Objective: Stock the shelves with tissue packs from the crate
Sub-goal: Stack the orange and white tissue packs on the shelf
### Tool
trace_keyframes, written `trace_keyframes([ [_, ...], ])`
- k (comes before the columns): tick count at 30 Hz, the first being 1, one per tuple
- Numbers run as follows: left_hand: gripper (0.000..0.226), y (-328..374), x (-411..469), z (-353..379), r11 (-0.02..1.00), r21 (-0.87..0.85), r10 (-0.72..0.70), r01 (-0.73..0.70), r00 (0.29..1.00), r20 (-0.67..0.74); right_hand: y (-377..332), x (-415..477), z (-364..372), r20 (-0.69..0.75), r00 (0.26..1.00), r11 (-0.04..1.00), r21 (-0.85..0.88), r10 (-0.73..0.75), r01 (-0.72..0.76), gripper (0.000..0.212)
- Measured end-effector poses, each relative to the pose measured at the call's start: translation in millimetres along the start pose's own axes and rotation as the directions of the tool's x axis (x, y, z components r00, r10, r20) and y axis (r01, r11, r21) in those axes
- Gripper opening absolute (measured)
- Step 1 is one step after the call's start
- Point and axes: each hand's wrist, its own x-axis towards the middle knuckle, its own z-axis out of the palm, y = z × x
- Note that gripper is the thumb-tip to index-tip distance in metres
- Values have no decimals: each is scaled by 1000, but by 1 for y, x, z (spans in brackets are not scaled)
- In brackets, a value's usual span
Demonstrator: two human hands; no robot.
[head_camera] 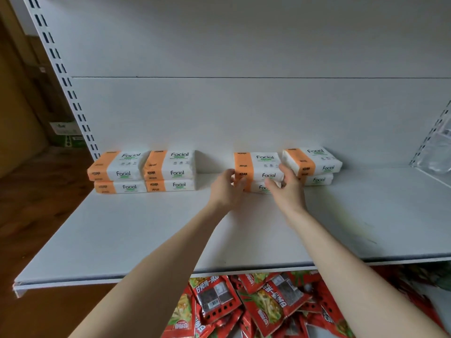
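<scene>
Presently the step in hand is placement. A stack of two white-and-orange plastic-wrapped tissue packs (259, 167) stands on the white metal shelf (341, 228), close to the back panel, and both hands are on it. The left hand (225, 185) curls its fingers round the orange left end. The right hand (286, 189) has its thumb at the upper right corner and its fingers bent across the front of the lower pack. The grip is thus closed on the stack from both ends. As far as can be judged, the stack rests on the shelf and is not lifted.

Just right of the grip sits a second pair (314, 164) with its upper pack skewed; whether it touches the held stack cannot be told. Well left of the grip, across a gap, two further pairs (170, 169) stand side by side and square.

Judgement: the next move calls for squaring the held stack in line with its neighbours, then letting go and fetching more packs. The crate is not in view.

Surface: the shelf is flat and white, with faint scuffs right of the grip, towards the front edge. A slotted white upright (70, 93) bounds it far left. Below the grip, on a lower level, lie red snack packets (268, 306). Brown flooring (36, 215) and a green-and-white carton (66, 135) show beyond the upright.
</scene>
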Motion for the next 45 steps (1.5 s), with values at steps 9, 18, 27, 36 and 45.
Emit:
trace_keyframes([
  [9,16,-31,-3,-55,988,153,28,15,961,-274,-9,2,40,175,980,996,-1,-89,90,49],
  [18,13,-43,11,-65,963,263,5,66,965,-262,-14,7,58,164,983,996,11,-84,84,49],
  [27,18,-46,16,-69,935,341,0,100,959,-283,-18,8,72,190,979,997,20,-79,77,50],
  [36,28,-29,3,-52,922,383,132,-44,970,-205,-21,-2,57,157,985,996,68,-74,64,56],
  [45,18,35,-4,34,979,69,190,-190,982,-2,9,4,-35,-405,914,976,205,20,69,13],
])
